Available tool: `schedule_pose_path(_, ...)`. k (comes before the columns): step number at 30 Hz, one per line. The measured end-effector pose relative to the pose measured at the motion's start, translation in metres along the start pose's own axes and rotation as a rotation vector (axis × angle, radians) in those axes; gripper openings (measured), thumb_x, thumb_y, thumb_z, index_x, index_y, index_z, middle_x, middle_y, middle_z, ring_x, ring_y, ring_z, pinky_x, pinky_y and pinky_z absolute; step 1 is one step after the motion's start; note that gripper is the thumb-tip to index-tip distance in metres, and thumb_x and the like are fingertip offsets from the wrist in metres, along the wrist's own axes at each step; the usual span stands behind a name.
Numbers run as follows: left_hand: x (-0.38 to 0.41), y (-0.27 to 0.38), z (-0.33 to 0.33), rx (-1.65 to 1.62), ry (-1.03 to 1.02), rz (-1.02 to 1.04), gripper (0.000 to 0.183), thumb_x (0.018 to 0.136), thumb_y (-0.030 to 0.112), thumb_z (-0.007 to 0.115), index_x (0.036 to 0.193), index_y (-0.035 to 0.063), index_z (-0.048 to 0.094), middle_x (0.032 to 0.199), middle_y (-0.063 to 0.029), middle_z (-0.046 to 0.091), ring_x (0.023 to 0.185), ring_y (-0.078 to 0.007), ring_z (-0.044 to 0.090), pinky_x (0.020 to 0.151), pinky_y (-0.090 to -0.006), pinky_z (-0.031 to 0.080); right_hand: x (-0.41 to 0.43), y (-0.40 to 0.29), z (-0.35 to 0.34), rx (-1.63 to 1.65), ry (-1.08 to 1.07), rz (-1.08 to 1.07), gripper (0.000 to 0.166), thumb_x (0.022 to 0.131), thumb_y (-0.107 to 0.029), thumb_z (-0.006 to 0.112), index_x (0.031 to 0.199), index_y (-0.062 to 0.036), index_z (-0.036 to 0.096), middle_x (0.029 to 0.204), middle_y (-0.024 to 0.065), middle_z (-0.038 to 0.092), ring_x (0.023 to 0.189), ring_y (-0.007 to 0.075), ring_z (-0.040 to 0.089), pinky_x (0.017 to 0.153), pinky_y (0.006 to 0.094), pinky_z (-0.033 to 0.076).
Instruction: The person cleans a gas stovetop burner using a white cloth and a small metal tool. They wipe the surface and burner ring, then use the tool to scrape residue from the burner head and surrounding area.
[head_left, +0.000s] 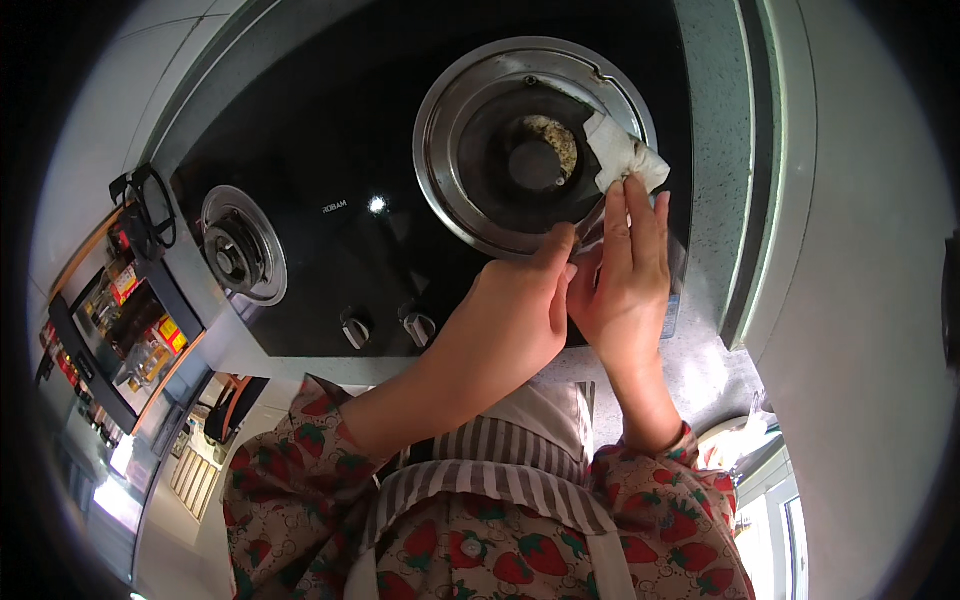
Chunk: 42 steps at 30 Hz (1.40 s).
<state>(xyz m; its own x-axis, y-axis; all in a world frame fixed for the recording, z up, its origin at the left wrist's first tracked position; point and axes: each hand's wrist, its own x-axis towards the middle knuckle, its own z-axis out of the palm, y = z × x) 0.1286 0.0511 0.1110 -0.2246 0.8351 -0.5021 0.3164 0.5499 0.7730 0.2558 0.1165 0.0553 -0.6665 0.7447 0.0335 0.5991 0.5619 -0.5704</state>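
Observation:
A white folded paper towel or cloth (616, 148) lies against the right side of a round stainless-steel burner tray (442, 176) set in a black glass gas cooktop (315, 135). The fingertips of my right hand (626, 277) press on its lower edge. My left hand (521, 300) is at the tray's near rim, fingers curled and thumb pointing forward, close against my right thumb. Whether it pinches anything is hidden. Inside the tray, a crescent of yellowish-brown grime (559, 142) curves beside the dark round centre (534, 166).
A second burner (236, 247) stands at the left. Two control knobs (418, 328) line the cooktop's front. Left of the counter, a rack (135, 330) holds packets and bottles; black-framed glasses (150, 206) lie above it. A raised ledge (742, 172) borders the right side.

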Motion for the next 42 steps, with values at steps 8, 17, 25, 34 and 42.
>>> schedule_pose_path(8,-0.016,-0.009,0.022,-0.098,0.026,-0.035,0.044,0.096,0.005,0.057,0.139,-0.0008,0.048,0.086,-0.0277,0.066,0.077,-0.0410,0.068,0.063,-0.0408,0.054,-0.013,0.001,-0.009,-0.073,-0.113,-0.021,0.056,0.074,-0.001,0.059,0.127,0.0147,0.051,0.134,0.0308,0.049,0.130,0.0464,0.048,0.111,0.0620,0.035)
schedule_pose_path(17,-0.030,-0.003,0.040,-0.151,-0.018,-0.159,0.046,0.097,0.005,0.054,0.141,-0.0038,0.042,0.080,-0.0286,0.065,0.076,-0.0413,0.069,0.063,-0.0437,0.055,-0.020,0.004,-0.017,-0.047,-0.196,0.039,0.058,0.072,0.005,0.057,0.130,0.0093,0.052,0.134,0.0264,0.051,0.130,0.0446,0.049,0.112,0.0580,0.038)
schedule_pose_path(25,-0.019,0.003,0.039,-0.205,-0.056,-0.156,0.063,0.089,0.001,0.057,0.144,-0.0104,0.029,0.074,-0.0262,0.064,0.067,-0.0422,0.066,0.062,-0.0497,0.054,-0.001,0.017,-0.027,-0.087,-0.231,-0.049,0.059,0.074,0.009,0.055,0.132,0.0057,0.054,0.133,0.0268,0.053,0.122,0.0444,0.055,0.112,0.0542,0.037)
schedule_pose_path(34,-0.008,-0.002,0.050,-0.101,0.046,-0.069,0.058,0.093,0.004,0.056,0.143,-0.0084,0.032,0.073,-0.0252,0.062,0.062,-0.0403,0.066,0.053,-0.0461,0.053,0.026,0.028,-0.021,-0.024,-0.247,-0.080,0.064,0.070,0.011,0.055,0.134,0.0060,0.049,0.139,0.0243,0.047,0.129,0.0437,0.048,0.114,0.0593,0.033)
schedule_pose_path(42,-0.003,0.011,0.050,-0.074,0.068,-0.159,0.028,0.096,0.009,0.054,0.114,-0.0105,0.044,0.063,-0.0227,0.061,0.059,-0.0393,0.067,0.050,-0.0449,0.054,0.026,0.033,-0.026,-0.099,-0.270,-0.115,0.054,0.076,0.009,0.055,0.131,0.0079,0.053,0.136,0.0245,0.050,0.130,0.0432,0.049,0.114,0.0581,0.034)
